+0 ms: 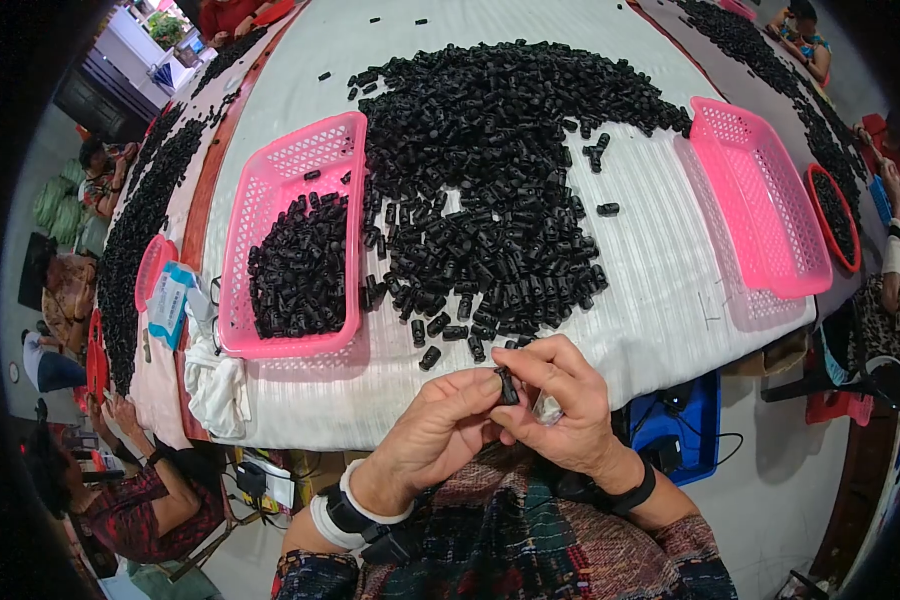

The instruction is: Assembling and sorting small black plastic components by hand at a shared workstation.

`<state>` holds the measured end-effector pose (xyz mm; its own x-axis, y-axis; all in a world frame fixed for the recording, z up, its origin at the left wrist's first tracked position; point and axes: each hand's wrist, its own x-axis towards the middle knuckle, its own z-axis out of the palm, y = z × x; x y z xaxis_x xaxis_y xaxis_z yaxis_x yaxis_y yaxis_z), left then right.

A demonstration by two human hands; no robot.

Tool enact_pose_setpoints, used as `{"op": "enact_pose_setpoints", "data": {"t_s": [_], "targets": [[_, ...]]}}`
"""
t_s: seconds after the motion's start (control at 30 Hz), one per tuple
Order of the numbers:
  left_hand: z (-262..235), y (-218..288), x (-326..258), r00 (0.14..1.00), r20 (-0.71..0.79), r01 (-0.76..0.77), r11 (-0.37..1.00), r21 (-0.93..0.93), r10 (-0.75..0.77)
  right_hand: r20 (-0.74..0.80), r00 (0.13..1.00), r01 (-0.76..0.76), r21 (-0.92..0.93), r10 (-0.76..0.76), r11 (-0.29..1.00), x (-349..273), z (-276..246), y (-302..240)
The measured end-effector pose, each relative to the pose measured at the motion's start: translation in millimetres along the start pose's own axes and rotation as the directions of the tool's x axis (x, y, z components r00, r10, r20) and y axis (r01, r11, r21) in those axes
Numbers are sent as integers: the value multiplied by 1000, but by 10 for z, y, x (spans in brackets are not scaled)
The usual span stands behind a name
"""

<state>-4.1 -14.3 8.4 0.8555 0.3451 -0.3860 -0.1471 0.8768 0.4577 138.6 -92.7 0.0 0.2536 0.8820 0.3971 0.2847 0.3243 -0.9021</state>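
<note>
In front of my body, at the table's near edge, my left hand (440, 420) pinches a small black plastic cord lock (508, 386) between thumb and fingers. From the other side, the thumb and index finger of my right hand (568, 405) close on the same piece. Something small and whitish (547, 408) shows against my right palm; its kind is unclear. Just beyond my fingers spreads a large heap of similar black cord locks (490, 200), with a few loose ones at its near edge.
Left of the heap, a pink basket (238, 240) is partly filled with black pieces. On the right stands another pink basket (770, 230), with bare bottom. A white cloth (215, 385) and blue-white packet (173, 300) lie at left. Other people sit at side tables; a blue crate (705, 430) is below.
</note>
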Motion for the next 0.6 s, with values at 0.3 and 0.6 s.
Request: {"op": "enact_pose_setpoints", "data": {"t_s": [0.3,0.6], "targets": [[14,45,-31,999,5,-51,996,66,51,-47,994,93,-49,-95,994,-20,-2,-9],[-9,-24,-21,982,-158,-106,994,-4,104,-85,910,353,-353,-405,867,-2,40,66]]}}
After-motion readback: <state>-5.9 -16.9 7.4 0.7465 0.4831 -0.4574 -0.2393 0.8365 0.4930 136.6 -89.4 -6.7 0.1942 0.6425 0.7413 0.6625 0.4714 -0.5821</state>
